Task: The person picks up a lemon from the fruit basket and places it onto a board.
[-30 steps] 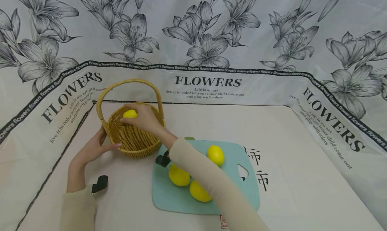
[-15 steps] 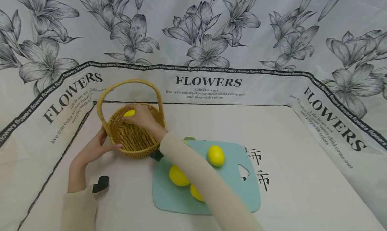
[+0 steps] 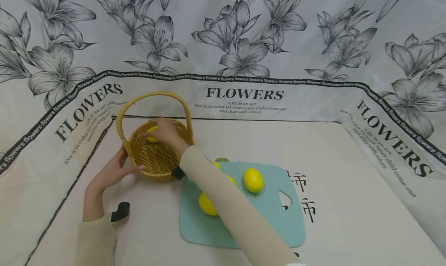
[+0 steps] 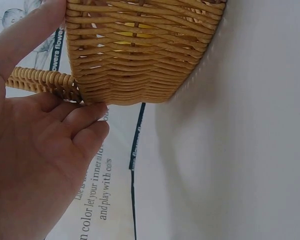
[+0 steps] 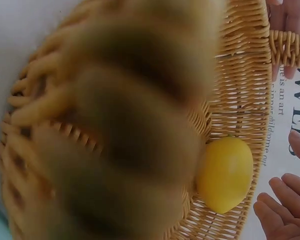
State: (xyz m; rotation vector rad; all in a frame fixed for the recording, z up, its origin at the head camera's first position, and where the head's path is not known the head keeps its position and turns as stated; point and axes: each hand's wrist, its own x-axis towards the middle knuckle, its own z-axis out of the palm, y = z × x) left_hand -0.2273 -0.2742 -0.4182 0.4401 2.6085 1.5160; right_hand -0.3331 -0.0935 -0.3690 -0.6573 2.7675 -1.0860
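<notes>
A wicker basket with a tall arched handle stands at the back left. My left hand grips its near left side, thumb at the rim; in the left wrist view, fingers reach beneath the handle's base. A yellow lemon lies inside, against the far left wall. My right hand is over the basket, partly covering this lemon in the head view. In the right wrist view, the right hand is spread with its fingertips apart from the lemon. Blurred wickerwork fills much of that view.
A pale green cutting board lies in front of the basket to the right. Several lemons rest on it, one lemon near the cut-out; my right sleeve crosses above and hides others. A flower-printed cloth rises behind.
My right hand has lowered the lemon into the basket and let it go. The right forearm has shifted left across the board. The left hand stays at the basket; the head view has turned slightly.
</notes>
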